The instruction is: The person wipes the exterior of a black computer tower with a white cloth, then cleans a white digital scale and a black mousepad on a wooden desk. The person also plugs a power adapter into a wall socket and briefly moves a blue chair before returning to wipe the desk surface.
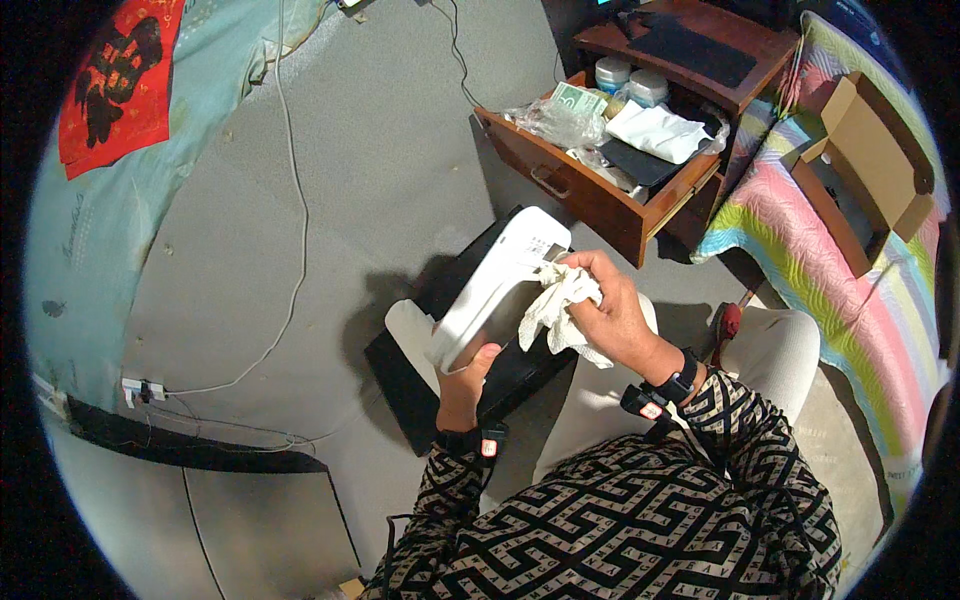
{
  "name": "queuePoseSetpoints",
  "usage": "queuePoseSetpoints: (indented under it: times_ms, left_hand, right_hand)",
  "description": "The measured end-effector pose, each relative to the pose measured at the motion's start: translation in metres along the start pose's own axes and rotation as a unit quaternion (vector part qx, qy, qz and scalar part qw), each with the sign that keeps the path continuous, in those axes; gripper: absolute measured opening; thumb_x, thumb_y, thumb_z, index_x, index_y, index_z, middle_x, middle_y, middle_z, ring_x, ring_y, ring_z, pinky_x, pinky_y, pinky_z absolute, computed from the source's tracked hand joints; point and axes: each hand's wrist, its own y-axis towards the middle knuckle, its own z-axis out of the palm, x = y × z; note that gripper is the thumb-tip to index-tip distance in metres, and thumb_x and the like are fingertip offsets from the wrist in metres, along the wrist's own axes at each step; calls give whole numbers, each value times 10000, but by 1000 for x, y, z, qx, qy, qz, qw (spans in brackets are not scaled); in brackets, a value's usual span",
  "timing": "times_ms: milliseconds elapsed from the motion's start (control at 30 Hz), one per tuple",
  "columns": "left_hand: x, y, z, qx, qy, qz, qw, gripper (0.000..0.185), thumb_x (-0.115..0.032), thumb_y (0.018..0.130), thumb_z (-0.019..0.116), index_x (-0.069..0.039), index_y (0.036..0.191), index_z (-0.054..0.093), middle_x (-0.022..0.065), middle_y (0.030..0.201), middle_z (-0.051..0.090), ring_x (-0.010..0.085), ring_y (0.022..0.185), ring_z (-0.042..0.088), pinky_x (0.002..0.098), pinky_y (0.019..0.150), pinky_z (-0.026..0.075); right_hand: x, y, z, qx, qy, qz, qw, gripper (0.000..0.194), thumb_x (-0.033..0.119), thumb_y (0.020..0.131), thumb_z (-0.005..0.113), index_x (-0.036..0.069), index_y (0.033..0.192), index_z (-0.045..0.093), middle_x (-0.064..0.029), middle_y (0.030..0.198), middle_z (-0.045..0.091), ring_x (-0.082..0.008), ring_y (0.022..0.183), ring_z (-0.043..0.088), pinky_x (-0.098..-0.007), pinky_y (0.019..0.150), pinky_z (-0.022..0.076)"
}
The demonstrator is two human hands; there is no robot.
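Note:
A long white plastic housing (495,274) with rounded corners is held at a slant in front of me. It bears printed writing near its far end, and one side looks glossy. My left hand (463,382) grips its near end, thumb over the edge and the other fingers mostly hidden behind it. In my right hand (615,311) is a crumpled white paper towel (555,304), pressed to the housing's right edge near the far end. Beneath both hands lies a black flat-topped object (525,382). A pale rounded piece (409,334) shows beside the housing; I cannot tell what it is.
A wooden cabinet (765,56) stands ahead right, its drawer (570,184) pulled out, holding jars, plastic bags and a white packet. An opened cardboard box (847,202) lies on a striped quilt (780,195) at right. A white cable (296,172) crosses the grey floor to a power plug (142,391).

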Motion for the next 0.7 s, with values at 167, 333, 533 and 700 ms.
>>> queuePoseSetpoints:
  times_ms: [167, 333, 533, 700]
  left_hand:
    - [2, 4, -4, 23, 82, 95, 992, 567, -63, 775, 851, 15, 1242, 539, 84, 1074, 653, 170, 959, 632, 325, 897, 512]
    - [-14, 15, 0, 41, 90, 150, 984, 518, -56, 777, 852, 13, 1225, 602, 119, 1141, 680, 209, 1000, 664, 342, 912, 520]
    - [-40, 30, 5, 79, 108, 163, 978, 545, 9, 762, 841, -6, 1269, 642, 125, 1214, 716, 192, 1063, 708, 305, 903, 560]
    - [-48, 28, 7, 108, 92, 89, 986, 518, -14, 786, 830, -18, 1274, 656, 125, 1229, 711, 181, 1092, 696, 297, 925, 548]
  right_hand:
    - [4, 4, 1, -13, -34, -108, 993, 286, 45, 839, 614, 21, 1122, 587, -137, 1041, 635, -285, 964, 636, -358, 860, 497]
    - [20, 13, -6, -18, -36, -167, 985, 335, 23, 791, 615, 33, 1125, 599, -146, 1066, 635, -321, 983, 620, -377, 875, 492]
    - [33, 20, -15, 49, -223, -234, 945, 389, 52, 669, 650, 56, 1057, 618, -138, 1022, 624, -373, 1000, 574, -450, 902, 472]
    - [34, 20, -8, 55, -281, -248, 926, 375, 72, 637, 636, 55, 1011, 612, -130, 993, 617, -354, 969, 573, -454, 872, 459]
